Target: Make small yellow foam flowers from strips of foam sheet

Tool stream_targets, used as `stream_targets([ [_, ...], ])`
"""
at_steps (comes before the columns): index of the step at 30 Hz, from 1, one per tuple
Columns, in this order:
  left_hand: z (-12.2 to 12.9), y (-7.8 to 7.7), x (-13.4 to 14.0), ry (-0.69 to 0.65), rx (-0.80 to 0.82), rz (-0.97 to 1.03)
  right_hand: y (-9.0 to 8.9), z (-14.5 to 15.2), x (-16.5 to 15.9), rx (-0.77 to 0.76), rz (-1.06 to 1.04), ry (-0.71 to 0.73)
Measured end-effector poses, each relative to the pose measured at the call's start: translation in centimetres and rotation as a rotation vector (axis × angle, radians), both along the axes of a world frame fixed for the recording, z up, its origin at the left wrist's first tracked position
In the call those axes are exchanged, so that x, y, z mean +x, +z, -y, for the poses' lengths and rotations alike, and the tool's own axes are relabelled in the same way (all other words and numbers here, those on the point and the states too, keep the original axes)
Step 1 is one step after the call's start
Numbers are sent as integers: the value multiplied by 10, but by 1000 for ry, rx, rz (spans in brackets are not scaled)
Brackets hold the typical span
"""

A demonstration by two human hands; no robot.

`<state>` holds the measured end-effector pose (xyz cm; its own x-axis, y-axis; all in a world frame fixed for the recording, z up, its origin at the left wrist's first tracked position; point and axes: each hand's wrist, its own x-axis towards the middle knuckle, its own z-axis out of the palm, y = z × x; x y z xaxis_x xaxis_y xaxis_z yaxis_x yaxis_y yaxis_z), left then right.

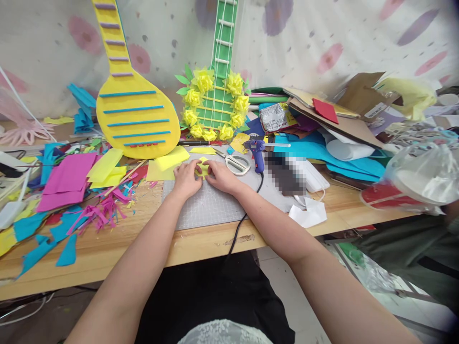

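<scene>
Over the grey cutting mat [211, 206], my left hand [187, 178] and my right hand [221, 176] come close together. Between them is a small piece of yellow paper [202, 170], gripped by the closed fingers of both hands. Just past my right hand lie scissors [238, 165] with pale handles. Further right rests a blue glue gun [256, 154] with a clear glue stick in it and a black cord running off the table edge. Sheets of yellow paper [172, 158] lie behind my left hand.
A yellow paper lute [138, 117] and a green one [219, 105] ringed with yellow flowers lean at the back. Magenta sheets [68, 179] and scraps cover the left. Blurred dark object [287, 174], cardboard [333, 117] and a bagged red-and-white tub [405, 191] stand right.
</scene>
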<state>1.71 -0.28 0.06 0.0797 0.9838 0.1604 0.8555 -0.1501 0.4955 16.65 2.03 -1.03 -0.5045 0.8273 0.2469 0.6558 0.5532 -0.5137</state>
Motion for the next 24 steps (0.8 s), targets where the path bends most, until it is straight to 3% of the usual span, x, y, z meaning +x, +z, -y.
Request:
stream_targets([
  [10,-2,-3,-2,7,10,24,0,2,0,9,25,1],
  [24,-7,-2,2,88,18,57,2,8,-9,54,146,-104],
])
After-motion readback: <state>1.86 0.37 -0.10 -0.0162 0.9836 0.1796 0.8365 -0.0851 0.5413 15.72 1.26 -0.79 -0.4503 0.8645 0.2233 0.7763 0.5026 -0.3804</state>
